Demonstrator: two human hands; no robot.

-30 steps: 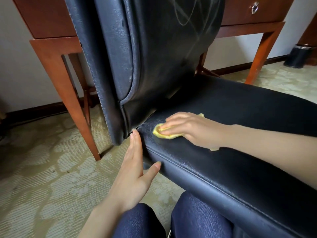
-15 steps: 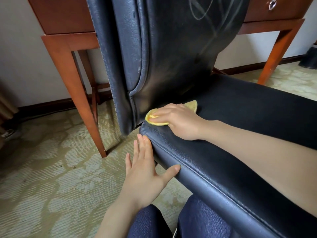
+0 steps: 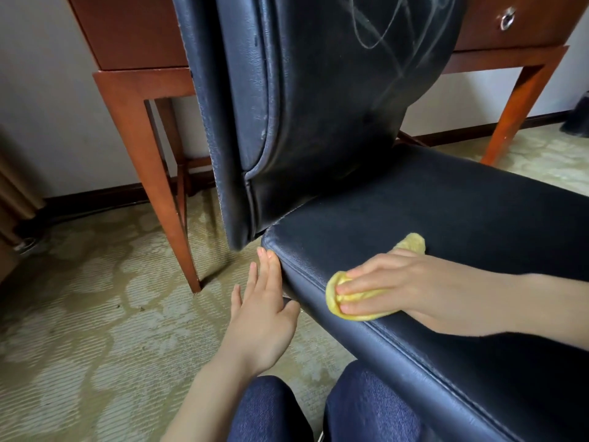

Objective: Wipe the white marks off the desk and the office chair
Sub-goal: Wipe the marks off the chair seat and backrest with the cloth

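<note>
A soft yellow cloth [image 3: 366,306] is pressed on the near edge of the smooth black chair [image 3: 446,199] by the right hand [image 3: 414,291], fingers flat. The left hand [image 3: 258,317] is laid against its side, fingers straight.

patterned beige carpet [image 3: 79,314] carries the wooden desk [image 3: 137,36]; one desk leg [image 3: 159,193] stands on it at left, another [image 3: 510,116] at right. dark bin [image 3: 578,119] on the carpet far right, near the wall. black chair seat [image 3: 446,212] carries a yellow cloth [image 3: 334,298] at its near edge.
</note>
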